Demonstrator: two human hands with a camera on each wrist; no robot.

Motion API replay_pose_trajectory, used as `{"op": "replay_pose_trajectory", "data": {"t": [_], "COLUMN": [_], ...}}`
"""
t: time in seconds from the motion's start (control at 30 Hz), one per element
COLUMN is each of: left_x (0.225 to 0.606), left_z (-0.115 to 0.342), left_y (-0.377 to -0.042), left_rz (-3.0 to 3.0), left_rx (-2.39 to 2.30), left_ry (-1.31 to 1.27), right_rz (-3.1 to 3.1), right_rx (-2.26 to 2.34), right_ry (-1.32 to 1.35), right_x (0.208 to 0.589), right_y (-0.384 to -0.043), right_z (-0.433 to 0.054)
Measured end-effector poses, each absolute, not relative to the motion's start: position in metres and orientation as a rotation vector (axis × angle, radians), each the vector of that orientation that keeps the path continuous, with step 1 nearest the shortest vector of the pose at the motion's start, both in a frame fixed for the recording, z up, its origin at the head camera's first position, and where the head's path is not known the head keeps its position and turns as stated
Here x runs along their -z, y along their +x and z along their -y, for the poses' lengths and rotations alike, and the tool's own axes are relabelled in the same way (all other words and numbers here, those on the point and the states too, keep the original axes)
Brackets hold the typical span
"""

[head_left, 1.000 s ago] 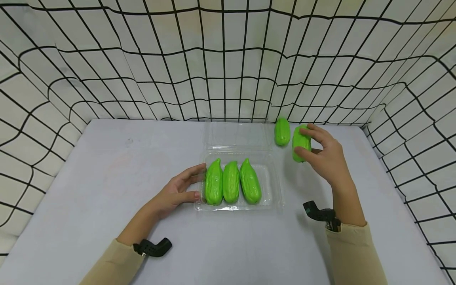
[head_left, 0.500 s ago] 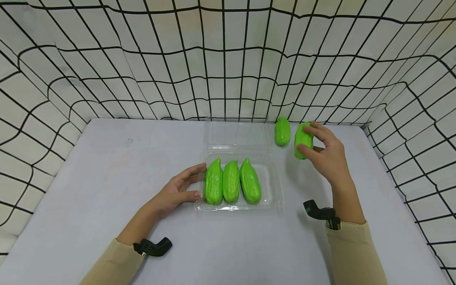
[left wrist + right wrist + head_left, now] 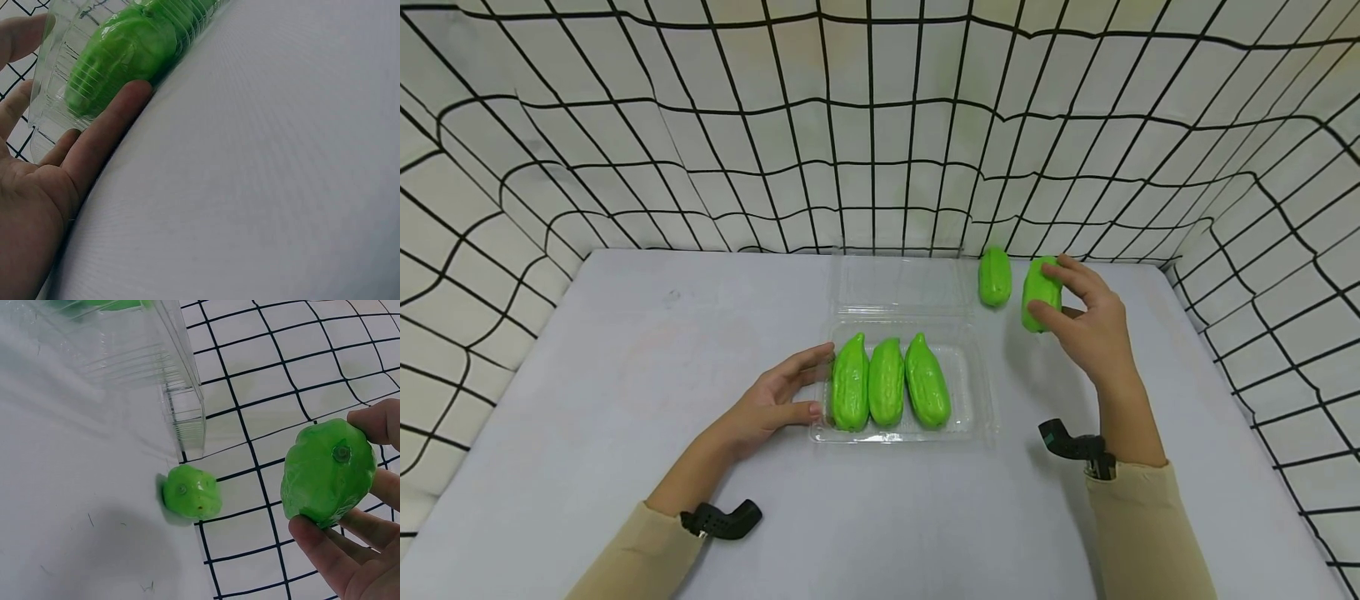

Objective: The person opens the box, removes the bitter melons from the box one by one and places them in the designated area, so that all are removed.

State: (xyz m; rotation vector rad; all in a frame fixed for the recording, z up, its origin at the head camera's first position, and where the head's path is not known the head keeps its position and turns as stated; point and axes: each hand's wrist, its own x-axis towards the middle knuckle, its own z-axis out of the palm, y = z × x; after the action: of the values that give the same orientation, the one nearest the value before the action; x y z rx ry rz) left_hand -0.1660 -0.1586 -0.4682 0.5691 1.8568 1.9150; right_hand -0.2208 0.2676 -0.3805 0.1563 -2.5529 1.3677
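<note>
In the head view my right hand holds a green, ribbed bitter melon between thumb and fingertips, raised over the table's back right. The right wrist view shows the blunt stem end of this held bitter melon. Another bitter melon lies on the table just left of it. Three more, among them a middle bitter melon, lie side by side in an unlidded clear plastic clamshell box. My left hand touches the box's left side, thumb near the front corner and fingers extended along the wall.
The clamshell's clear lid lies folded back toward the rear edge. Black-lined netting over white walls closes off the back and both sides of the white table. Both wrists carry a black camera mount.
My right hand has shifted slightly up and to the right in the head view, carrying the bitter melon away from the loose one. My left hand and the box have stayed put.
</note>
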Motion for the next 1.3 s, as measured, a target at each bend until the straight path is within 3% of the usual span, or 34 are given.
{"op": "replay_pose_trajectory", "data": {"t": [1.3], "left_x": [0.469], "left_z": [0.159], "left_y": [-0.166], "left_rz": [-1.876], "left_rx": [-1.908], "left_ry": [0.567], "right_rz": [2.599], "right_rx": [-1.409], "right_ry": [0.071], "right_x": [0.405], "right_y": [-0.235], "right_z": [-0.278]}}
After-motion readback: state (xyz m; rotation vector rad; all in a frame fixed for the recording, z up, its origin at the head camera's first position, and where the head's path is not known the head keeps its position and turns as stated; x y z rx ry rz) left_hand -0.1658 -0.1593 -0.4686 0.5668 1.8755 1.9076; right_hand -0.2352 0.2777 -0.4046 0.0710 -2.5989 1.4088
